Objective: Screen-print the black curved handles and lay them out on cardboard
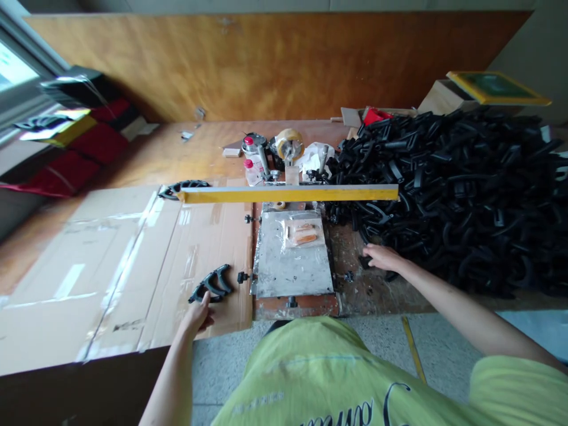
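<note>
Touching the curved, slotted black piece [219, 283] on flat brown cardboard [222, 236], my left hand [199, 313] has its fingers near its edge; light pressure should steady it. The scuffed grey plate [288, 275] lies between my 2 hands. My right hand [382, 258] reaches a dark part [365, 262] by the tangled, seemingly plastic pile [444, 195]; easing gently should avoid snags. Whether either grip is closed, I cannot tell.
</note>
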Tool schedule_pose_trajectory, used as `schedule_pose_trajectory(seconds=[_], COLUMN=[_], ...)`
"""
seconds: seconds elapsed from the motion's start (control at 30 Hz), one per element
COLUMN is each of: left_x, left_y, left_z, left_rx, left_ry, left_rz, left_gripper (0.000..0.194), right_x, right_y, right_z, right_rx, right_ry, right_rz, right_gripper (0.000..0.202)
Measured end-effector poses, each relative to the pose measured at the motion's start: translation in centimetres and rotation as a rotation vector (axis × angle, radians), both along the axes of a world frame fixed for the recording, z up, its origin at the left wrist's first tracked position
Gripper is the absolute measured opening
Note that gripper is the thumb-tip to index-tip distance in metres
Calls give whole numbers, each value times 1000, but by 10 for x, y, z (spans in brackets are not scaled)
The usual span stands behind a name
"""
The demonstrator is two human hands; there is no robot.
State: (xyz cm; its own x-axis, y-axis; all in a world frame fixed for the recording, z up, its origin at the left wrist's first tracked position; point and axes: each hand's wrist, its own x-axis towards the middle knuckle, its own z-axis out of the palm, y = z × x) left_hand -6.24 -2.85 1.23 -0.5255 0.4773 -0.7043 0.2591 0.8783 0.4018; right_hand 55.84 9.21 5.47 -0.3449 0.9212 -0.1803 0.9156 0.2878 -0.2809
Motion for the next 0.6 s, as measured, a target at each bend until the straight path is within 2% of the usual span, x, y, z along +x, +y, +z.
schedule_pose_trajectory(seconds=[0.07, 0.1, 0.17, 0.23, 0.33, 0.4, 0.47, 0.53, 0.6], left_x=[-2, 2, 19, 46, 93, 119, 138, 152, 161], left_y=[13, 22, 47, 77, 117, 133, 143, 148, 153], left_z=[17, 29, 59, 96, 153, 186, 211, 229, 238], left_rx=[-7, 57, 290, 526, 804, 960, 1106, 1222, 1291], left_ry=[23, 17, -20, -58, -167, -248, -338, -415, -448], left_rz=[-91, -96, -60, -58, -131, -131, -105, -72, -48], left_gripper=[51, 48, 41, 41, 46, 45, 40, 35, 33], right_x=[-31, -50, -96, -141, -190, -203, -205, -204, -205], right_y=[29, 41, 60, 69, 70, 68, 67, 69, 72], right_z=[14, 20, 30, 32, 25, 17, 9, 2, -2], right_rx=[18, 59, 204, 320, 356, 330, 317, 327, 359], right_ry=[171, 275, 447, 504, 456, 429, 433, 454, 477], right_rz=[-83, -116, -116, -11, 192, 294, 357, 376, 344], right_gripper=[21, 23, 25, 22, 24, 26, 28, 30, 29])
